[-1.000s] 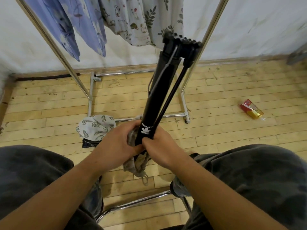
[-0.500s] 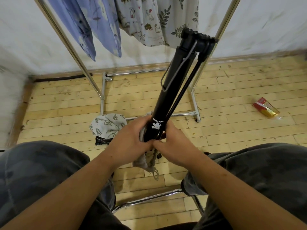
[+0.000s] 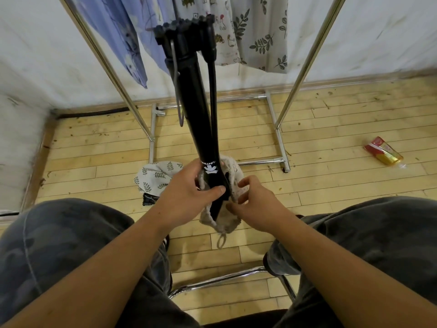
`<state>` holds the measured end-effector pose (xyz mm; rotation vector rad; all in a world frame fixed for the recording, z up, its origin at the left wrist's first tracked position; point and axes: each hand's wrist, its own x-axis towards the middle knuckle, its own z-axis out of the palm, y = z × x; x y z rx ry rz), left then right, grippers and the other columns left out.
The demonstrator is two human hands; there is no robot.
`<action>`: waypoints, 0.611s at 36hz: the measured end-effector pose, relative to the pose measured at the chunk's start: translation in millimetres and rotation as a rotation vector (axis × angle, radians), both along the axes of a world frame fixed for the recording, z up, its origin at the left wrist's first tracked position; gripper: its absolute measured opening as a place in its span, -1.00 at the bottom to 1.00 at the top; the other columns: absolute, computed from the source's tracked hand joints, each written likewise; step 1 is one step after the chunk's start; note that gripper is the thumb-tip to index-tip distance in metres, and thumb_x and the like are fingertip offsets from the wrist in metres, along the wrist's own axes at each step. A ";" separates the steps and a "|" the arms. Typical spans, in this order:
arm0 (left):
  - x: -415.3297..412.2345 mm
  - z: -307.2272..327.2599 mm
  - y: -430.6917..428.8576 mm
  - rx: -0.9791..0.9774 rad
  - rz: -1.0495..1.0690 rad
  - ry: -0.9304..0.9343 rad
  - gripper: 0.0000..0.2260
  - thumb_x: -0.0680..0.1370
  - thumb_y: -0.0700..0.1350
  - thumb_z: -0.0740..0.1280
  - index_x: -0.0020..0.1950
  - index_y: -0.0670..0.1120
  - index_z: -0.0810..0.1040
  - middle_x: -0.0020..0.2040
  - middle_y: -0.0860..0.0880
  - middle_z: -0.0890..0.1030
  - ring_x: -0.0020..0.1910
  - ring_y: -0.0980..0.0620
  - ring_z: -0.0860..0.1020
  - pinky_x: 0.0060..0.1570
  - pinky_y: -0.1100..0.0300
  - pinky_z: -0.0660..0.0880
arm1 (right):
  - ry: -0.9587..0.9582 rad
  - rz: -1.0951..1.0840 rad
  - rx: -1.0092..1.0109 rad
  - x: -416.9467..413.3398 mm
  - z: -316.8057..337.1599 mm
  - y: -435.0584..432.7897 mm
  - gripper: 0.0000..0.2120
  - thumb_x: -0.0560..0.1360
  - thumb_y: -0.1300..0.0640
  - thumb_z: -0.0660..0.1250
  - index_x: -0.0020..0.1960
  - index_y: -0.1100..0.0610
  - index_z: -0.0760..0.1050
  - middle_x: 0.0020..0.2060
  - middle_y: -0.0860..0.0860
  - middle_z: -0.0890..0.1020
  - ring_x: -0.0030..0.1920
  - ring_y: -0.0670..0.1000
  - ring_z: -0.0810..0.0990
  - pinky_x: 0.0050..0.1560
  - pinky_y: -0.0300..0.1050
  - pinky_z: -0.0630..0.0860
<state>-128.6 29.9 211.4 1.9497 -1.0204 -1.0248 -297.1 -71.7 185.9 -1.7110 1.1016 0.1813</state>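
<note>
Head view. Gripping the black stand [image 3: 199, 129] low on its shaft with the left hand [image 3: 186, 195], thumb across. Pinching the beige knitted pouch [image 3: 225, 222] at 3 o'clock of the shaft with the right hand [image 3: 256, 204], off the shaft since before. Foot end seated in the pouch mouth at centre, above the floor [image 3: 331, 185]. Top now tilted toward 11 o'clock, earlier 1.

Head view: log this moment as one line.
left hand grips black stand | right hand pinches knitted pouch | stand's lower end inside pouch | top end points toward clothes rack
</note>
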 end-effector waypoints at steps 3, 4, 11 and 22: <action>-0.1 1.6 0.7 -0.006 0.015 0.022 -0.64 0.54 0.00 0.51 0.26 0.27 0.50 0.07 0.41 0.62 0.07 0.38 0.61 -0.03 0.45 0.49 | 0.048 -0.014 -0.034 -0.6 -3.1 -3.5 -0.60 0.59 0.05 0.42 0.35 0.03 0.36 -0.02 -0.05 0.61 -0.10 -0.07 0.64 -0.32 -0.28 0.50; -0.3 1.9 1.1 -0.008 0.021 0.028 -0.63 0.54 0.01 0.51 0.29 0.26 0.51 0.10 0.40 0.62 0.10 0.38 0.60 0.01 0.42 0.49 | 0.057 -0.017 -0.036 -1.0 -3.9 -5.1 -0.62 0.59 0.04 0.42 0.34 0.03 0.38 0.00 -0.04 0.61 -0.11 -0.08 0.64 -0.36 -0.30 0.47; 2.4 1.1 2.5 0.001 0.030 0.022 -0.59 0.54 -0.01 0.52 0.33 0.24 0.51 0.08 0.39 0.61 0.09 0.45 0.56 -0.06 0.50 0.45 | 0.120 0.035 -0.153 -1.2 -9.9 -7.8 -0.76 0.65 -0.04 0.31 0.23 0.07 0.54 0.07 0.00 0.65 0.01 -0.02 0.60 -0.16 -0.25 0.50; 3.2 -4.6 1.1 -0.009 0.009 -0.082 -0.66 0.53 -0.02 0.51 0.25 0.25 0.54 0.10 0.34 0.60 0.08 0.52 0.50 -0.09 0.62 0.38 | -0.205 -0.355 0.088 7.6 0.1 -9.6 -0.77 0.73 0.17 0.08 0.23 -0.06 0.45 0.02 0.06 0.70 -0.02 0.11 0.73 -0.05 0.12 0.72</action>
